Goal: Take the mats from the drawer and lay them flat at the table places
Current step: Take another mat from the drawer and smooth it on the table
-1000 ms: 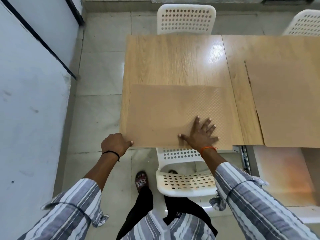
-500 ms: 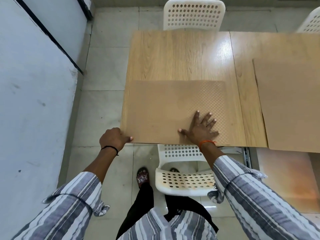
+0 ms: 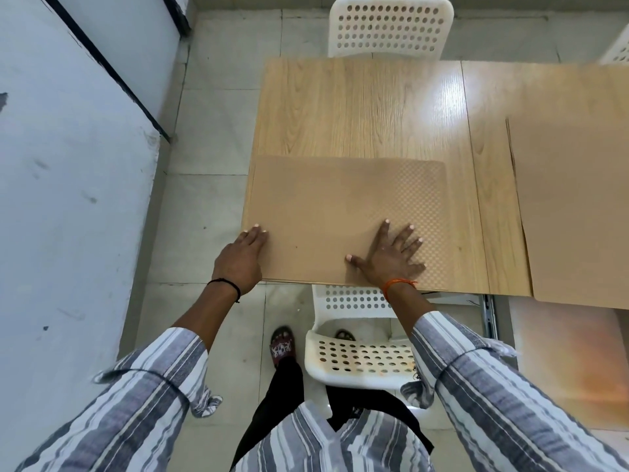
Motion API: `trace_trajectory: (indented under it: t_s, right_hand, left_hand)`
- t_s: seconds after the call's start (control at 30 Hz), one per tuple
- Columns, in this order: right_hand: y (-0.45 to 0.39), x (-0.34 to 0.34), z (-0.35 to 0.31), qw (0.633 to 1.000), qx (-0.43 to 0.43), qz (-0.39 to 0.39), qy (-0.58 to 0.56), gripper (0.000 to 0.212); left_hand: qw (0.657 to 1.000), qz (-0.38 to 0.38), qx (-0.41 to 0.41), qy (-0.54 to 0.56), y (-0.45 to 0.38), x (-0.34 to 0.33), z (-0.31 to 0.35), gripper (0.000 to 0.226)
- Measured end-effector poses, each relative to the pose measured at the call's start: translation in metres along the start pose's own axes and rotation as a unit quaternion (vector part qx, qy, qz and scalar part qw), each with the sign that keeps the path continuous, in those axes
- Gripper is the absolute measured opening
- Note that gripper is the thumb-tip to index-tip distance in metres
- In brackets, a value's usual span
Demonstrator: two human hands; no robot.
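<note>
- Nearest, a white perforated chair (image 3: 360,356) is tucked under the near edge of the worktop (image 3: 357,107), the person standing just left of it.
- To the right, below the worktop edge, the open drawer (image 3: 571,362) shows an orange-tinted inside; whether more mats lie in it I cannot tell.
- The left hand (image 3: 240,262) rests with straight fingers on the near-left corner of the mat (image 3: 333,206), clamping nothing.
- The right hand (image 3: 391,255) lies palm down, fingers spread apart, on the mat's near-right part.
- The mat lies flat at the near-left place, its near edge along the worktop edge.
- By my reckoning this is the smoothing and squaring step for this place, nearly done.
- A second mat (image 3: 571,206) lies on the right, well apart.
- Next move, I judge: lift both hands off without dragging the mat, then see to the far place by the far chair (image 3: 391,25).
</note>
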State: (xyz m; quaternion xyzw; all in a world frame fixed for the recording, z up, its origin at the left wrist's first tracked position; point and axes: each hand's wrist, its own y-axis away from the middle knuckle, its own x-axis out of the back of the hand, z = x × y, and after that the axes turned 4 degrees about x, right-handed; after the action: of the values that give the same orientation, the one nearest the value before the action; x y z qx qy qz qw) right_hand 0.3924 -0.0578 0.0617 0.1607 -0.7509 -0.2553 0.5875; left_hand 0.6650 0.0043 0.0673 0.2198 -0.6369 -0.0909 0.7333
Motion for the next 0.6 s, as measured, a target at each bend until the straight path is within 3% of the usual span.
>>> trace_trajectory:
  t_s: [0.13, 0.5, 0.6]
  right_hand:
    - [0.001, -0.002, -0.003, 1.0, 0.0, 0.002, 0.003, 0.121]
    - [0.003, 0.0, -0.004, 1.0, -0.001, 0.0, 0.015, 0.122]
    - [0.003, 0.003, -0.006, 1.0, 0.0, -0.001, 0.02, 0.121]
  left_hand:
    - [1.0, 0.004, 0.017, 0.014, -0.005, 0.003, 0.001, 0.066]
    - [0.998, -0.007, 0.052, 0.029, -0.005, 0.001, 0.013, 0.069]
    - [0.997, 0.005, 0.069, 0.045, -0.008, 0.006, 0.022, 0.06]
